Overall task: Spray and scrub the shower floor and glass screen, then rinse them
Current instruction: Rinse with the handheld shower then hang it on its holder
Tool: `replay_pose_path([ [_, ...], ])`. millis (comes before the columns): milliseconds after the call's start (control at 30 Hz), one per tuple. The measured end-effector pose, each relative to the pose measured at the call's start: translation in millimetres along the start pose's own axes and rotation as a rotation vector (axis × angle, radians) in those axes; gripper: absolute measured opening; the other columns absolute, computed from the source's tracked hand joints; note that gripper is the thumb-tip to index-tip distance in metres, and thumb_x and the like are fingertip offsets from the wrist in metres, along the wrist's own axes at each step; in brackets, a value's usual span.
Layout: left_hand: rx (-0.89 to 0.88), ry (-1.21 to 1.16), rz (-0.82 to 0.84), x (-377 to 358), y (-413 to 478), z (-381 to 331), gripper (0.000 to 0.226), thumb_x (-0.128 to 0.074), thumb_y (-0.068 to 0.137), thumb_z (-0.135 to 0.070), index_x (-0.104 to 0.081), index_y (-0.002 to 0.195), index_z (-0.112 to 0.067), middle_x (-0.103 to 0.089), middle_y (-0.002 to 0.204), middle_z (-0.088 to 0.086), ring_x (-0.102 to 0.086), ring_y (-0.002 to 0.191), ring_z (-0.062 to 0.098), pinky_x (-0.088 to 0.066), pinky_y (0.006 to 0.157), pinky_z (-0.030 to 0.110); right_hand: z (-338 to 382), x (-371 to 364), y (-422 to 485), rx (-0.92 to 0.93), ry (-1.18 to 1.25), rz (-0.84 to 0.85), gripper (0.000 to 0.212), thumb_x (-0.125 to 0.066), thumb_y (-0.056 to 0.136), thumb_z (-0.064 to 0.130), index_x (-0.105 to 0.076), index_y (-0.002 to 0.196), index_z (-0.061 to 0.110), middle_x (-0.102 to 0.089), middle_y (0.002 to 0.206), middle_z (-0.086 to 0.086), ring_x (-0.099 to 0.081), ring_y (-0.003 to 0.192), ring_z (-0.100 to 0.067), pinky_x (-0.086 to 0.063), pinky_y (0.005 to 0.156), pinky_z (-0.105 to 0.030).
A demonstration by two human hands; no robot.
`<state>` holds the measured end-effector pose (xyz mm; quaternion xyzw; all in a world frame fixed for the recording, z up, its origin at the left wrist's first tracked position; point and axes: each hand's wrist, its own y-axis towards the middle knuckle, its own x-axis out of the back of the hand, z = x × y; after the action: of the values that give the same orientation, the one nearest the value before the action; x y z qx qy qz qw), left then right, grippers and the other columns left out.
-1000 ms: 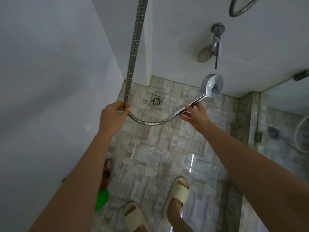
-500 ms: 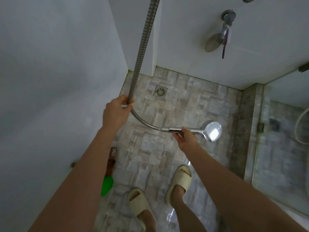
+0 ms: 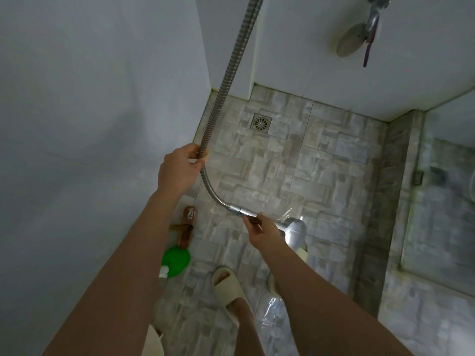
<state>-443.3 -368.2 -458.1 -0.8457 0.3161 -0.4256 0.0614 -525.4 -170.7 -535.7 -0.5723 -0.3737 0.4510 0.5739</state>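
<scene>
**Desk:** Head view: what has changed?

**Photographer:** The shower head (image 3: 295, 231) has come down. A second ago it was raised toward the far wall. Now it hangs low over the middle of the shower floor (image 3: 321, 163), face down, just beside the right slipper (image 3: 303, 253). The right hand (image 3: 264, 232) pinches the chrome handle (image 3: 244, 213) between thumb and fingers. The left hand (image 3: 180, 170) stays curled round the metal hose (image 3: 226, 80), near the floor's left edge.

**Desk:** And for the job?

**Photographer:** It reads as rinsing the floor, since the tiles shine wet. I cannot tell whether water is running. The glass screen (image 3: 449, 176), along the right edge, is not being aimed at.

**Desk:** Any writing?

**Photographer:** None legible. A pale mark on the wooden brush (image 3: 187, 227), at the left edge, is too blurred. The drain (image 3: 262, 122) in the far-left corner is plain.
</scene>
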Motion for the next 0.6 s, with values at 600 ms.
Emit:
replay_pose_path([
  [600,-0.021,-0.070,-0.204,73,-11,59,0.016,-0.071,0.088,-0.029,-0.073,0.103,-0.033,-0.073,0.096,-0.011,-0.070,0.085,0.011,-0.054,0.092,0.036,-60,-42,10,-0.003,-0.255,0.225,0.016,-0.051,0.096,0.001,-0.054,0.080,0.000,-0.065,0.056,-0.014,-0.060,0.081,-0.028,-0.058,0.063,-0.041],
])
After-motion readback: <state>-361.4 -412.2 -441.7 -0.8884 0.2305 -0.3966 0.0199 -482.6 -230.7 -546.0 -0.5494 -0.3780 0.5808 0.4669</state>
